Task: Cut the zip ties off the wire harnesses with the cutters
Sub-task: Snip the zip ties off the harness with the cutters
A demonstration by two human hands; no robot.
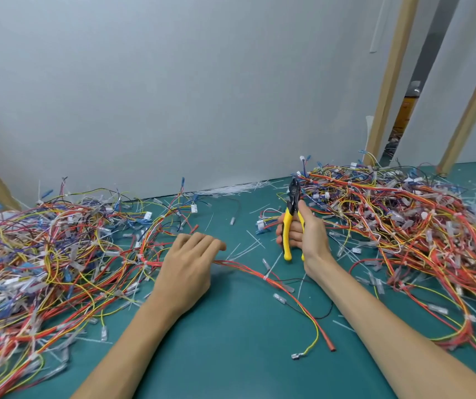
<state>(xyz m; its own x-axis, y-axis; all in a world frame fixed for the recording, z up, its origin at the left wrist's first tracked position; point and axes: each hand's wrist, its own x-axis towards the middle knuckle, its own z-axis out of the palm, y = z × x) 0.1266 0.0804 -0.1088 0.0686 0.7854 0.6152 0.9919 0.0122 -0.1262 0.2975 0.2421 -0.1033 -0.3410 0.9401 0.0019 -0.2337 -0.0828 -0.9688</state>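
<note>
Pressing the harness (245, 267) to the bench (231, 355), the left hand (187, 266) lies flat. The right hand (308, 237) clasps the cutters (291, 214) nose-up; the tie (265, 278) lies at its 7 o'clock.

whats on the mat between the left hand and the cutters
In the head view, a few cut white zip-tie scraps on bare green mat.

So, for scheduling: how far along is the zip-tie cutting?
Done: cut tie scraps litter the mat by the wall. In hand: right hand holds the cutters clear of wires; left hand rests on a red harness bearing a white tie. Left: the right pile shows many ties; the looser left pile is unclear.
</note>
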